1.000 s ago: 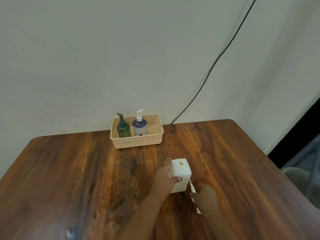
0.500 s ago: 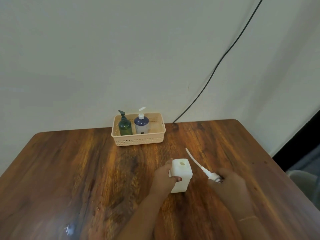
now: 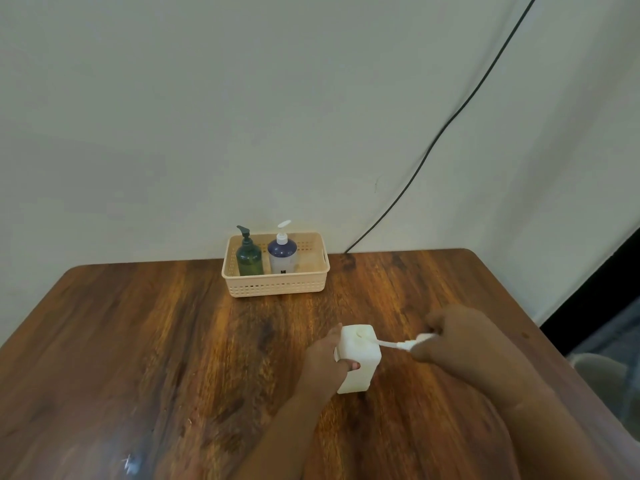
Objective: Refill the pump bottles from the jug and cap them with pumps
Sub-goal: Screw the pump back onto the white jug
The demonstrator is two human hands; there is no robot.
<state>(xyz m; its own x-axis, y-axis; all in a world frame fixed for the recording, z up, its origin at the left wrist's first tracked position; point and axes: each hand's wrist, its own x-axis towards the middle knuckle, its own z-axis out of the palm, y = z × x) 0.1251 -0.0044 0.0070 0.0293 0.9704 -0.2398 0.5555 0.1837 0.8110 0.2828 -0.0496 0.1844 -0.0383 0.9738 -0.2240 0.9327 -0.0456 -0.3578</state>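
Right hand point(image 3: 460, 337)'s pump point(image 3: 412, 344) tube in white bottle point(image 3: 358, 362)

Table point(image 3: 173, 341): reddish-brown wood, streaked darker and golden grain, glossy. Basket point(image 3: 277, 284): pale peach plastic, rows of small square holes along walls. Bottle point(image 3: 249, 259): dark green, translucent, with dark green pump. Second bottle point(image 3: 283, 256): navy blue upper part, white lower part with a small dark mark, white pump. Square bottle point(image 3: 360, 358): plain white. Pump point(image 3: 408, 344): white, white tube. Wall point(image 3: 242, 116): off-white, plain. Cable point(image 3: 450, 123): black.
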